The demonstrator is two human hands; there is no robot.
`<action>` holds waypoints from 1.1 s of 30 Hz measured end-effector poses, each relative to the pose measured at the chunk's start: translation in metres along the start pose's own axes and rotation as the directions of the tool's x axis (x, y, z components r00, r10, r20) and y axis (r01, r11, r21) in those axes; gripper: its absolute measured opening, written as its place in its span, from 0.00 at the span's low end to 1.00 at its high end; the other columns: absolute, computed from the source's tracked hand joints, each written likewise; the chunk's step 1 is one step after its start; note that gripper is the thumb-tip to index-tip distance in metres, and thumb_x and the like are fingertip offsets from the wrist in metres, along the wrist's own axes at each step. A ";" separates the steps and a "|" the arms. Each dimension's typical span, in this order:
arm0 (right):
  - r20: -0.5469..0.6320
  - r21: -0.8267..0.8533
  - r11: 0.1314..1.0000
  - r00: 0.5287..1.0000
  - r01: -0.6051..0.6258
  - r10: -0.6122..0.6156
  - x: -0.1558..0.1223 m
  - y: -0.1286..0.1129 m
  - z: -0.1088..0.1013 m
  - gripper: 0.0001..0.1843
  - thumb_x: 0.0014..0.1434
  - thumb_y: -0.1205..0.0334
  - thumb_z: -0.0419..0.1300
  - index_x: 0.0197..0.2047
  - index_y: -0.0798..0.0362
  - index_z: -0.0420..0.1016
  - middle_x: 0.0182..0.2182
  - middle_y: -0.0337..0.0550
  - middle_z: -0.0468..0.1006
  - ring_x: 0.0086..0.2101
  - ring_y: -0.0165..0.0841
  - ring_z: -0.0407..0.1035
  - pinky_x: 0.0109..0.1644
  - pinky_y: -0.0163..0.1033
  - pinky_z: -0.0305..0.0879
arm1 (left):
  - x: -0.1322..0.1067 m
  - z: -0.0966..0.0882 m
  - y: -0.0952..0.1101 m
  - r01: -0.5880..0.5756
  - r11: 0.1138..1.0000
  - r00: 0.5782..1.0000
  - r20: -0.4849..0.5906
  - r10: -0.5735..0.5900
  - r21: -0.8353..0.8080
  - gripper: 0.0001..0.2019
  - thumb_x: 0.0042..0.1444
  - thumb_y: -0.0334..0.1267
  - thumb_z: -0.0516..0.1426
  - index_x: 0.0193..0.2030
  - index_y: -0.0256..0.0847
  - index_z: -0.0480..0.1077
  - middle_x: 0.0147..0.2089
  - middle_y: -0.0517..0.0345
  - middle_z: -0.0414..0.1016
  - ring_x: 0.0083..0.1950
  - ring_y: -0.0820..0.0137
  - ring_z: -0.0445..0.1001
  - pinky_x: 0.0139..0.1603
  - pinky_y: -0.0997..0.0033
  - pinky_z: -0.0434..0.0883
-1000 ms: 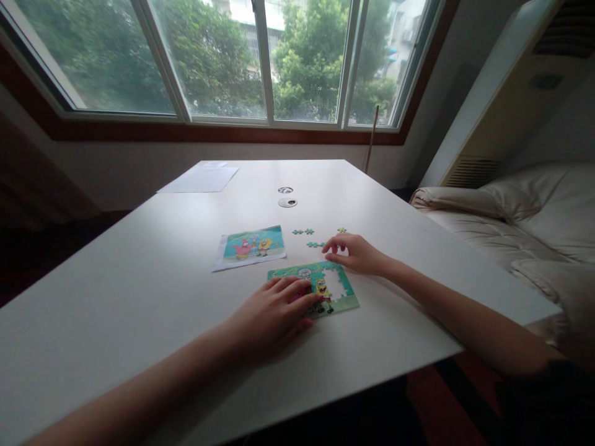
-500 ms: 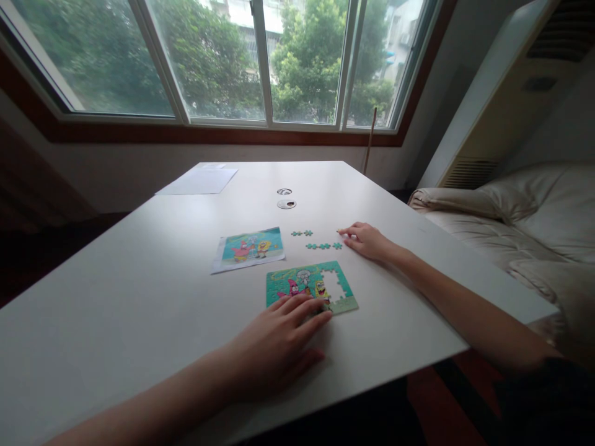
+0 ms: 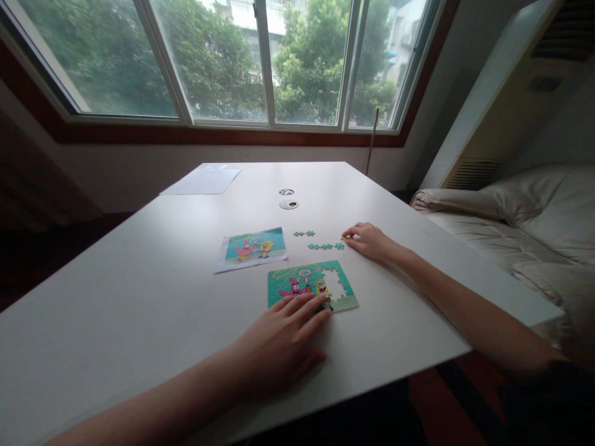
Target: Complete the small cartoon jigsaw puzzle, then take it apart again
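A cartoon jigsaw puzzle (image 3: 304, 272) lies on the white table, with a gap in its right part where the tabletop shows through. My left hand (image 3: 288, 331) rests on the puzzle's lower edge, fingers stretched out and holding nothing. Farther right, my right hand (image 3: 365, 238) pinches a small yellowish puzzle piece (image 3: 344, 238) between thumb and fingertips, close to the table. Just left of that hand lie loose green pieces in two short rows, a back row (image 3: 304, 233) and a front row (image 3: 326, 246). Behind the puzzle, to the left, is a printed reference picture (image 3: 253, 248).
White paper sheets (image 3: 202, 181) lie at the table's far left. Two round inserts (image 3: 289, 204) are set in the tabletop toward the back. A cream leather sofa (image 3: 469, 210) stands beyond the table's right edge, and a window (image 3: 223, 62) spans the far wall.
My right fingers have drawn together around the yellowish piece, which now shows more plainly at the fingertips. My left hand stays on the puzzle. The view has shifted slightly.
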State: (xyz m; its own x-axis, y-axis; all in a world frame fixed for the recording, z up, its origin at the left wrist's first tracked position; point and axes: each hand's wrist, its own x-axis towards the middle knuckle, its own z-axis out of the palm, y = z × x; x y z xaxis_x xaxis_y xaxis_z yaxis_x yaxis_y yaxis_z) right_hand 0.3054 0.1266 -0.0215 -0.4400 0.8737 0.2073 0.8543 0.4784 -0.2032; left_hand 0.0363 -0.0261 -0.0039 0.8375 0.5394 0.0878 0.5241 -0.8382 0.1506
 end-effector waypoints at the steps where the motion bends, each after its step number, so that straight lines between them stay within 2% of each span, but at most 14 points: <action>1: 0.004 0.013 1.000 1.000 0.007 -0.007 0.000 0.001 0.000 0.12 0.53 0.59 0.54 0.40 0.51 0.73 0.35 0.44 0.73 0.36 0.33 0.65 0.43 0.36 0.57 | 0.000 0.000 0.000 0.008 1.000 1.000 0.010 -0.008 0.008 0.22 0.57 0.43 0.48 0.57 0.41 0.53 0.62 0.49 0.53 0.60 0.56 0.54 0.56 0.53 0.58; 7: 0.090 0.115 0.993 0.996 -0.013 0.002 0.001 0.002 -0.007 0.11 0.49 0.58 0.57 0.34 0.54 0.74 0.29 0.42 0.71 0.31 0.30 0.64 0.36 0.33 0.59 | 0.000 -0.001 0.000 0.025 0.999 0.999 0.021 -0.026 0.031 0.21 0.57 0.44 0.48 0.56 0.40 0.54 0.61 0.49 0.54 0.59 0.56 0.55 0.56 0.54 0.57; 12: 0.240 0.222 0.975 0.969 -0.002 -0.052 0.000 0.006 -0.011 0.14 0.47 0.55 0.59 0.34 0.55 0.74 0.32 0.44 0.69 0.32 0.30 0.63 0.35 0.33 0.58 | 0.000 0.000 -0.001 0.022 0.999 1.000 0.021 -0.023 0.032 0.21 0.57 0.44 0.48 0.57 0.41 0.54 0.61 0.50 0.54 0.58 0.57 0.55 0.56 0.54 0.57; 17: 0.313 0.328 0.944 0.947 -0.037 -0.072 -0.004 0.004 -0.013 0.14 0.47 0.57 0.59 0.35 0.57 0.69 0.30 0.41 0.69 0.27 0.27 0.60 0.31 0.32 0.58 | -0.001 0.000 -0.002 0.020 0.999 1.000 0.012 -0.020 0.027 0.21 0.57 0.44 0.47 0.57 0.41 0.54 0.61 0.50 0.54 0.59 0.57 0.55 0.56 0.54 0.56; 22: 0.274 0.434 0.901 0.953 -0.006 -0.126 -0.008 -0.008 -0.023 0.11 0.47 0.58 0.59 0.31 0.57 0.67 0.25 0.39 0.70 0.25 0.26 0.61 0.29 0.32 0.57 | -0.002 -0.001 -0.001 0.026 0.999 0.999 0.028 -0.027 0.028 0.21 0.57 0.44 0.47 0.57 0.41 0.53 0.61 0.49 0.53 0.59 0.57 0.54 0.56 0.54 0.56; 28: 0.228 0.660 0.751 0.956 -0.013 -0.183 -0.011 -0.029 -0.023 0.16 0.48 0.53 0.59 0.35 0.58 0.69 0.29 0.43 0.75 0.30 0.29 0.68 0.33 0.34 0.62 | 0.000 -0.001 0.000 0.041 0.999 0.998 0.046 -0.043 0.030 0.21 0.57 0.44 0.47 0.57 0.40 0.54 0.61 0.49 0.52 0.59 0.56 0.54 0.56 0.53 0.56; 33: 0.198 0.625 0.776 0.944 0.087 -0.265 -0.016 -0.056 -0.020 0.15 0.49 0.54 0.59 0.34 0.57 0.73 0.28 0.42 0.75 0.29 0.28 0.66 0.32 0.33 0.61 | 0.002 0.000 0.000 0.038 0.999 0.999 0.030 -0.039 0.034 0.21 0.57 0.45 0.47 0.56 0.41 0.55 0.61 0.50 0.53 0.58 0.57 0.55 0.55 0.54 0.56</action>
State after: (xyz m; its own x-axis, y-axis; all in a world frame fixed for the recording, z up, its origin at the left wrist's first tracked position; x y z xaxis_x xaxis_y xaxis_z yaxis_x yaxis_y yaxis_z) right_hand 0.2702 0.0840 0.0053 -0.6967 0.7148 0.0603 0.4517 0.5024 -0.7373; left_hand 0.0374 -0.0251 -0.0036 0.8208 0.5688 0.0519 0.5603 -0.8195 0.1203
